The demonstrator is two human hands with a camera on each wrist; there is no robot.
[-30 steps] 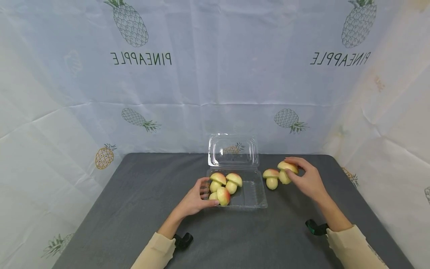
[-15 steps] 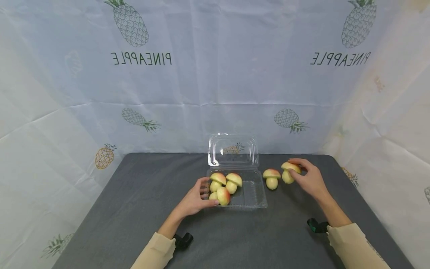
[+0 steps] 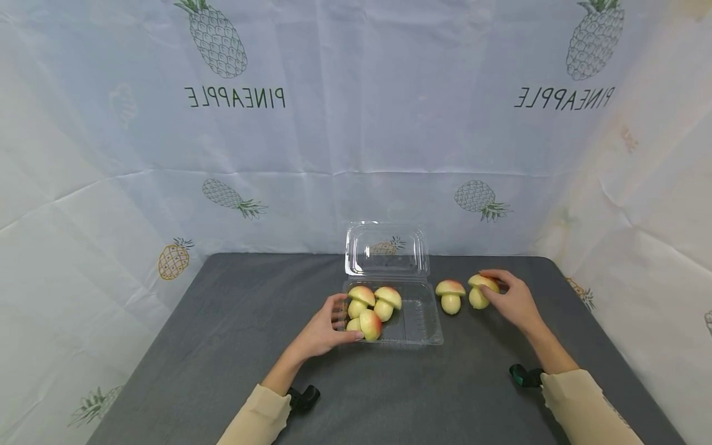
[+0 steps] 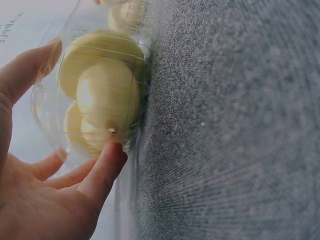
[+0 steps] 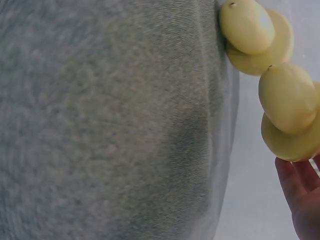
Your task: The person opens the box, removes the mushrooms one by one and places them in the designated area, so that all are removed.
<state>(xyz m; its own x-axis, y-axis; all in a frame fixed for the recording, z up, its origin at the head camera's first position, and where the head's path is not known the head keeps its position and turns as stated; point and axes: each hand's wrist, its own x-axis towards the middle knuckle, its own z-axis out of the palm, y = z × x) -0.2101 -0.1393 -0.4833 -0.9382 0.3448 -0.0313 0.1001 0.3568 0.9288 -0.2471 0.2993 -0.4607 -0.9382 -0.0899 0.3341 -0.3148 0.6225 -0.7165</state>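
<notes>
My left hand [image 3: 327,330] grips the left side of a clear plastic clamshell container [image 3: 419,318], thumb near its front edge. Inside it, toward the left, lie three yellow mushroom-shaped pieces [image 3: 387,300] with reddish-tinged caps. In the left wrist view, fingers and thumb span the container's wall, and pale pieces [image 4: 107,92] show through it. To the right, my right hand [image 3: 513,301] holds another toy-like mushroom [image 3: 477,298] by its cap, stem down. The right wrist view shows this mushroom [image 5: 287,97] slightly above the table. Close on its left, one more mushroom [image 3: 450,298] stands upright.
The container's hinged lid [image 3: 386,250] is raised at the back. A dark grey cloth covers the table [image 3: 222,346]. Behind and beside it hangs a pineapple-print curtain [image 3: 356,136]. Black wrist cameras [image 3: 303,399] sit below both wrists.
The right hand has moved slightly right with its mushroom, then lower toward the table, widening the gap from the standing mushroom. The left hand and container stay in place.
</notes>
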